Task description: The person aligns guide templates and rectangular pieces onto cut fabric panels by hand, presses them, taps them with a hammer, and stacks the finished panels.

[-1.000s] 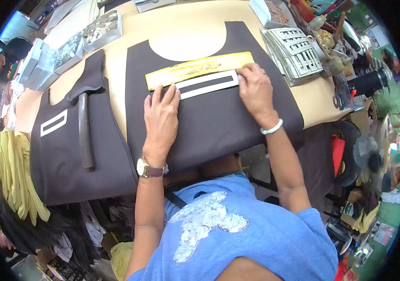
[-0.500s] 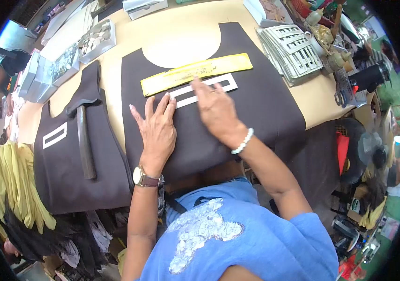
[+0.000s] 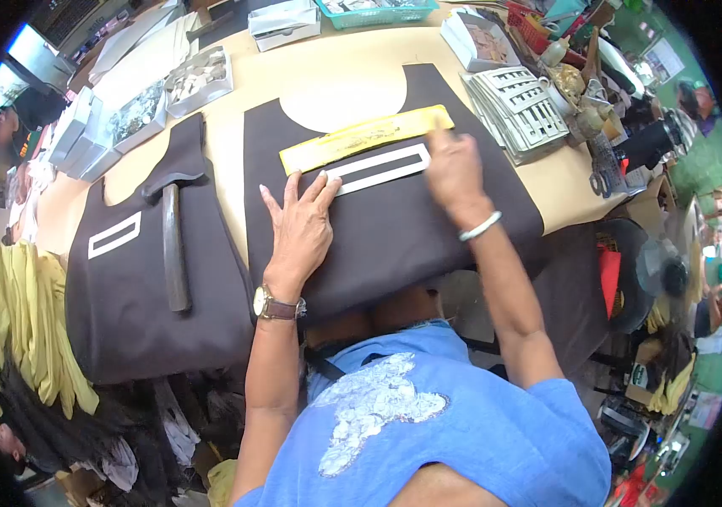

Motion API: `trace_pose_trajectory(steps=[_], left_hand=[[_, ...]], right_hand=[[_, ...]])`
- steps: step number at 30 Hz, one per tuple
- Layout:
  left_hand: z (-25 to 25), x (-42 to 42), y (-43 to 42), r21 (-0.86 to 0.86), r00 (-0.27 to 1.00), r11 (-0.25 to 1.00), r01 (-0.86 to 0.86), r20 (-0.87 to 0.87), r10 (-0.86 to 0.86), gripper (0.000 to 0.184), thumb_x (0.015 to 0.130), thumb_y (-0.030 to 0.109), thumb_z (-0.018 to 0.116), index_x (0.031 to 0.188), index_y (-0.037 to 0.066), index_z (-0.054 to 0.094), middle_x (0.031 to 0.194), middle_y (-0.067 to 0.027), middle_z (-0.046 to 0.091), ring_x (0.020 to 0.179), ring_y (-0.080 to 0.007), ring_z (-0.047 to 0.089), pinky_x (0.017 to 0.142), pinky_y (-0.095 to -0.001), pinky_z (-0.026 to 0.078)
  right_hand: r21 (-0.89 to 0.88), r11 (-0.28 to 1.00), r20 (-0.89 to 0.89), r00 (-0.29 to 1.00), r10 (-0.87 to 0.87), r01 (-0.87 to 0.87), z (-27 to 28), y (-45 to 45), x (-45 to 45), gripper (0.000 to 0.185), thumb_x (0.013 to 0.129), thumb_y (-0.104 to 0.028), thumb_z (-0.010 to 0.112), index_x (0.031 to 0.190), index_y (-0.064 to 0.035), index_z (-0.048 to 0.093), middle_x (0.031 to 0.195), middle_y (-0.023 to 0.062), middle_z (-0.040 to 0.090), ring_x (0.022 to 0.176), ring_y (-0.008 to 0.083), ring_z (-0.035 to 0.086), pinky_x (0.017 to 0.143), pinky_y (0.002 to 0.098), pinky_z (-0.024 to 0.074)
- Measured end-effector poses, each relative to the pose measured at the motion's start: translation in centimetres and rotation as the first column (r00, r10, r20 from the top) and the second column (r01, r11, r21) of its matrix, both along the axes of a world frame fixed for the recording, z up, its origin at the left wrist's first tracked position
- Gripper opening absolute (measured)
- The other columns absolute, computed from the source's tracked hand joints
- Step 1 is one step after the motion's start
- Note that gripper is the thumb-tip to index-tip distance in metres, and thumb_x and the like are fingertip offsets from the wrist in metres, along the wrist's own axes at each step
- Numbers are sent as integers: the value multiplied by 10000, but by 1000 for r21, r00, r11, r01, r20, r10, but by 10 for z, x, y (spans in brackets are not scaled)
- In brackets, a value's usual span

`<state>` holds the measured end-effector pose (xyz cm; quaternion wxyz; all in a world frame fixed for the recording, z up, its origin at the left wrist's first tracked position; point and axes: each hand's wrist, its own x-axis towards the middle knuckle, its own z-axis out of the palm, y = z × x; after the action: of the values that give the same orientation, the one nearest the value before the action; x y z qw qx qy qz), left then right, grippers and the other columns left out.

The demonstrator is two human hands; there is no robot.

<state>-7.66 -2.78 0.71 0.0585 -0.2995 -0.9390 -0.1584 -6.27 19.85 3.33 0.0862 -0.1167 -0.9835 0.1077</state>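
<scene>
My left hand [image 3: 304, 230] lies flat with fingers spread on the dark brown bag-shaped panel [image 3: 395, 228], its fingertips at the left end of a white rectangular frame [image 3: 378, 177]. Just above the frame lies a yellow strip [image 3: 365, 138] with dark smudges along its middle. My right hand [image 3: 456, 171] is over the frame's right end, the index finger reaching to the strip's right end. Motion blurs its fingers, so I cannot see whether they hold anything. To the left, a hammer [image 3: 174, 245] rests on a second dark panel [image 3: 124, 313] beside another white frame [image 3: 114, 235].
Stacked white cut-out templates [image 3: 517, 110] lie at the right, near scissors [image 3: 600, 182]. Boxes of small parts [image 3: 200, 82] and a teal basket [image 3: 378, 12] line the table's far side. Yellow cloth pieces [image 3: 23, 321] hang at the left edge. A person [image 3: 2, 139] is at far left.
My right hand has moved right, from the middle of the yellow strip to its right end. My left hand stays at the frame's left end. The camera view has shifted slightly.
</scene>
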Motion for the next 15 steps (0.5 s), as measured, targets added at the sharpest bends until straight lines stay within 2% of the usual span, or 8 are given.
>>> trace_pose_trajectory(steps=[1, 3, 6, 7, 11, 13, 14, 15], left_hand=[[0, 0, -1, 11, 1000, 1000, 24, 16, -24, 442, 815, -12, 448, 1220, 129, 553, 1304, -51, 504, 1304, -354, 306, 1013, -720, 89], [1, 1, -1, -35, 1000, 999, 26, -6, -26, 453, 809, -11, 458, 1225, 139, 555, 1314, -48, 493, 1322, -360, 276, 1011, -721, 79], [0, 5, -1, -106, 997, 994, 21, -69, -28, 464, 796, -11, 475, 1224, 143, 563, 1324, -47, 479, 1342, -365, 237, 1009, -721, 64], [1, 6, 0, -129, 994, 992, 18, -101, -31, 467, 791, -12, 482, 1223, 143, 566, 1326, -46, 474, 1348, -366, 226, 1009, -721, 59], [7, 15, 12, -264, 992, 963, -61, -122, 29, 527, 728, -25, 518, 1226, 141, 567, 1311, -66, 477, 1364, -361, 198, 1021, -708, 52], [5, 18, 12, -295, 982, 952, -82, -187, 27, 476, 748, 7, 529, 1214, 94, 569, 1266, -91, 481, 1365, -351, 198, 1019, -708, 54], [4, 20, 10, -315, 979, 945, -89, -202, 25, 439, 772, 31, 530, 1207, 77, 572, 1245, -104, 482, 1362, -354, 204, 1014, -713, 55], [4, 23, 8, -333, 975, 938, -99, -219, 25, 406, 797, 56, 530, 1200, 60, 575, 1224, -117, 484, 1359, -356, 211, 1009, -719, 56]], right_hand=[[35, 998, 19, 998, 54, -54, 1, -25, 6, 379, 840, -17, 438, 1210, 55, 480, 1044, 262, 617, 1000, 267, 615, 823, 424, 478], [111, 912, -247, 878, 410, -394, -32, -71, 15, 425, 825, -6, 430, 1244, 54, 467, 1071, 222, 624, 1027, 249, 608, 904, 454, 430], [-57, 934, -352, 883, 311, -352, -55, -80, 30, 462, 823, 1, 430, 1284, 42, 442, 1094, 169, 633, 1055, 241, 598, 972, 492, 368], [-74, 941, -295, 909, 296, -331, -51, -69, 33, 470, 826, 6, 431, 1294, 42, 430, 1131, 115, 631, 1064, 240, 594, 983, 505, 357], [-45, 970, -275, 937, 217, -238, -45, -23, 42, 477, 833, 26, 413, 1310, 49, 400, 1128, 77, 639, 1051, 229, 600, 983, 492, 363], [-19, 990, -229, 964, 132, -140, -44, 0, 44, 450, 848, 18, 416, 1297, 49, 412, 1107, 71, 649, 1039, 228, 605, 989, 488, 360], [-43, 990, -212, 969, 125, -137, -38, 9, 44, 422, 860, 11, 401, 1275, 88, 410, 1108, 111, 647, 1029, 236, 619, 991, 520, 357], [0, 991, -208, 969, 134, -137, -39, 11, 43, 418, 860, 10, 403, 1271, 86, 416, 1107, 111, 647, 1030, 234, 619, 991, 529, 351]])
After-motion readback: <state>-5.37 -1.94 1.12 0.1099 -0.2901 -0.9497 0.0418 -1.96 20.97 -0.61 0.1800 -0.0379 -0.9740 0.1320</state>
